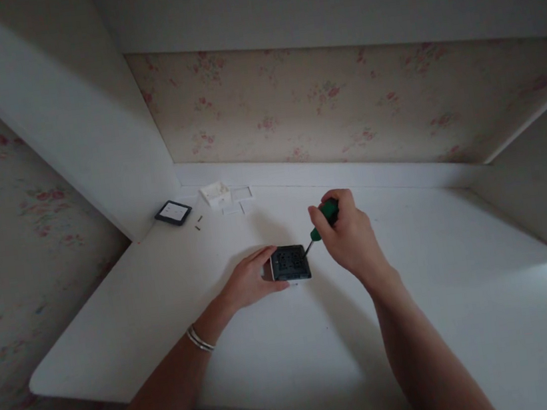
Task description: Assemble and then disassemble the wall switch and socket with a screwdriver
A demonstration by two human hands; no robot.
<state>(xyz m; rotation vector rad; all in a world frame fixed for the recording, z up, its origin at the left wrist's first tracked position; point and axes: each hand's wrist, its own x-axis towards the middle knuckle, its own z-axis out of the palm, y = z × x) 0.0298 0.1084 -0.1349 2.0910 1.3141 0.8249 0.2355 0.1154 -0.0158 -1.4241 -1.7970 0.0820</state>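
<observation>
A dark square switch module lies flat on the white desk, near the middle. My left hand grips its left edge, thumb and fingers closed around it. My right hand is wrapped round a green-handled screwdriver. The screwdriver's tip touches the module's right upper corner.
At the back left of the desk lie a dark framed plate, a white mounting box, flat white pieces and two small screws. A white side panel rises on the left; floral wallpaper covers the back wall.
</observation>
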